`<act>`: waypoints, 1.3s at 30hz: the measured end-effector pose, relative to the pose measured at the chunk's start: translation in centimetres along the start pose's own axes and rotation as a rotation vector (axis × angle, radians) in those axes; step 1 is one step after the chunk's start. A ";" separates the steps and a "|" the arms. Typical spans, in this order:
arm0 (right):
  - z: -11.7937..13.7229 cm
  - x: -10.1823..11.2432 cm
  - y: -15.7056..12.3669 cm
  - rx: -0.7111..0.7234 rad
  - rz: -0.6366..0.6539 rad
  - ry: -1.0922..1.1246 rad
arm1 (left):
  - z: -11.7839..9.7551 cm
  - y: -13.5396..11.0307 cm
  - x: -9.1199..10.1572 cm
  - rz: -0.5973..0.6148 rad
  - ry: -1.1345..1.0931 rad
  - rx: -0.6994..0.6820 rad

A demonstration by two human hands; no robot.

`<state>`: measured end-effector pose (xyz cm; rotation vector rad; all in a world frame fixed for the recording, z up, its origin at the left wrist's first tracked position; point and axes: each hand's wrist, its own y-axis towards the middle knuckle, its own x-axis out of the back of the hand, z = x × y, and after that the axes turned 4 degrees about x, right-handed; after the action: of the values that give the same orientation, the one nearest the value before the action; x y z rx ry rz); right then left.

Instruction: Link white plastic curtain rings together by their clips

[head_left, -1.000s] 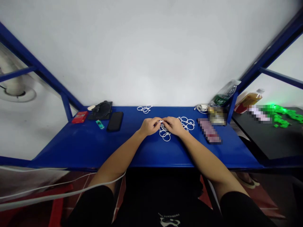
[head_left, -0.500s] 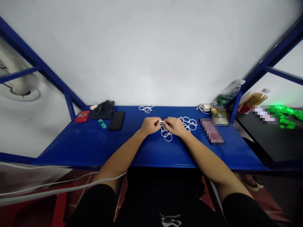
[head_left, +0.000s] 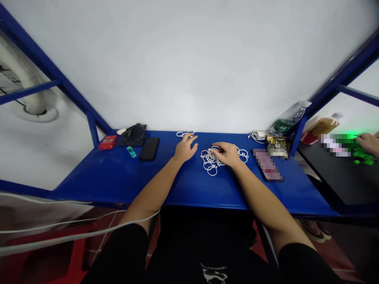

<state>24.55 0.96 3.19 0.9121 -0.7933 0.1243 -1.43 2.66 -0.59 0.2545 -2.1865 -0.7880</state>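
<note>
A pile of white looped cable ties [head_left: 211,161] lies on the blue bench [head_left: 118,177] in front of me. My right hand [head_left: 226,154] rests on the pile with its fingers curled on the ties. My left hand [head_left: 186,146] has its fingers stretched out, reaching toward a small cluster of white loops [head_left: 184,134] at the back edge by the wall; it holds nothing that I can see.
A black phone [head_left: 149,148], a teal lighter [head_left: 131,151], a red box [head_left: 107,142] and a black bundle [head_left: 134,134] lie at the left. At the right sit a blurred packet [head_left: 268,165], a snack bag [head_left: 276,146], a white cable [head_left: 258,135] and bottles [head_left: 291,117]. Another person's hand [head_left: 368,142] is at far right.
My hands were pinched together over the pile on one white tie. Now the left hand has let go and moved up-left toward the back cluster; the right hand stays on the pile.
</note>
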 end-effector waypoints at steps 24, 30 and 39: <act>1.0 -1.2 0.2 0.034 0.048 0.155 | -4.4 -0.6 0.7 0.102 -0.321 -0.256; 1.1 -1.4 0.0 -0.030 0.062 0.175 | -4.3 -0.8 -0.2 0.004 -0.386 -0.099; 1.6 -1.7 -0.2 -0.030 0.095 0.167 | -3.9 -0.8 0.1 0.087 -0.298 -0.200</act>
<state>22.51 0.04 2.51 0.8245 -0.6819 0.2678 1.33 0.23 0.91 -0.0634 -2.3521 -1.0411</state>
